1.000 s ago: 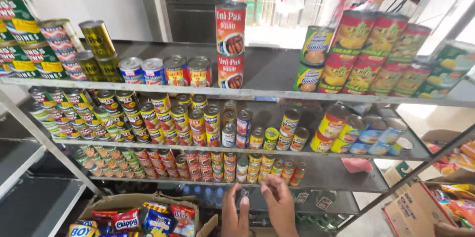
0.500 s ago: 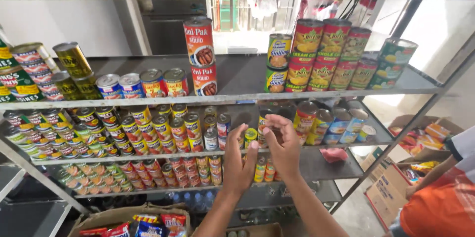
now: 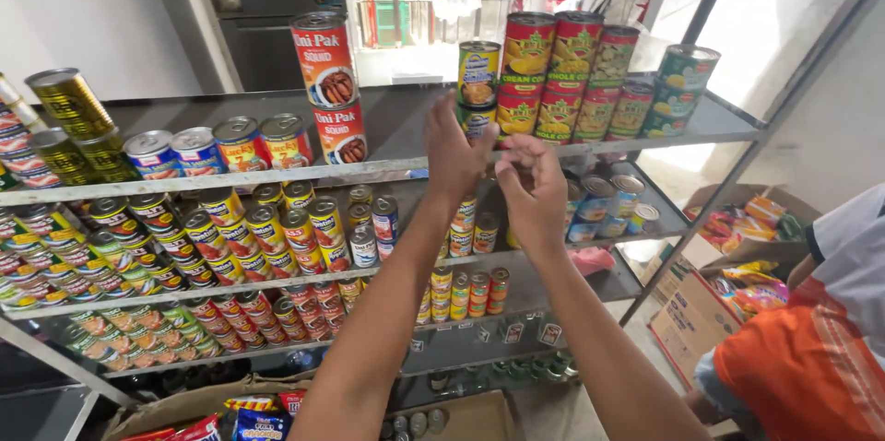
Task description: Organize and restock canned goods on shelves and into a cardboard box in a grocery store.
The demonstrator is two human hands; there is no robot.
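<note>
Stacked corn cans point(image 3: 544, 82) on the metal shelf point(image 3: 230, 178) now sit just beyond both raised hands, which were lower a moment ago. Left hand point(image 3: 456, 153) is open, nearly touching the cans; right hand point(image 3: 532, 188) is half-curled and empty.

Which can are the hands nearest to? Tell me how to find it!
Look at the grey metal shelf rack, second shelf from the top. Just right of the middle, above the left hand, stands a short can with a yellow-and-green label, stacked on another, shorter than the red-topped neighbours.

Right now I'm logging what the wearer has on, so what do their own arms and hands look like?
Both forearms are bare, no sleeves in view. The left hand and right hand wear no gloves, and no watch, ring or wristband shows on them.
</note>
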